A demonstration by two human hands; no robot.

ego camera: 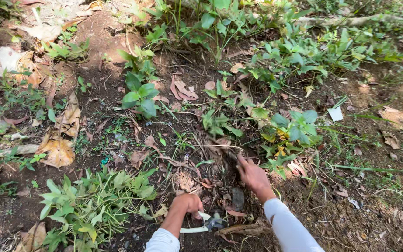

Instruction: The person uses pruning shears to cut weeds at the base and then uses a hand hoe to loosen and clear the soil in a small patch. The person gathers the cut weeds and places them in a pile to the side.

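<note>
At lower centre of the frame, the left hand [188, 204] has its grip wrapped around white-handled pruning shears [201, 226] lying low on the soil. Just right, the right hand [253, 176] pinches dry stems [220, 145] among green weeds [96, 203].

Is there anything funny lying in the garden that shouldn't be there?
Yes. A small white scrap, like paper or plastic, lies among the green weeds on the right. It looks like litter, unlike the brown dry leaves around.

Dappled daylight, bright patches top and right; sharp, edges bowed.
</note>
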